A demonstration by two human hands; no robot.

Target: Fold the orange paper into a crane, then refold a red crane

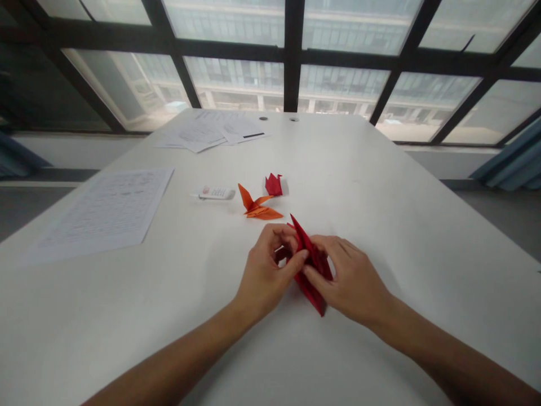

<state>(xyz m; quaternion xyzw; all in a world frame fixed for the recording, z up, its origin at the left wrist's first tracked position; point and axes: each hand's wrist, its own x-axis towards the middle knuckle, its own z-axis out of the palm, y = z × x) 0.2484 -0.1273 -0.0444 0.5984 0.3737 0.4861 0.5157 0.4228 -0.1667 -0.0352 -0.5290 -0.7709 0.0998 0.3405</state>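
A piece of red folded paper (311, 290) is between my two hands, low over the white table, one pointed end up and away from me and another toward me. My left hand (270, 265) pinches its left side with thumb and fingers. On the other side, my right hand (349, 276) grips the paper with the thumb in front and fingers behind. Part of the folds is hidden by my fingers. Just beyond my hands lies an orange paper crane (258, 210) with spread wings. Behind that sits a small red paper crane (274, 184).
A white marker-like object with printing (216, 193) lies left of the orange crane. One printed sheet (105, 206) is on the left of the table (401, 237); several more papers (203, 129) overlap at the far end. Dark-framed windows (291, 56) stand behind.
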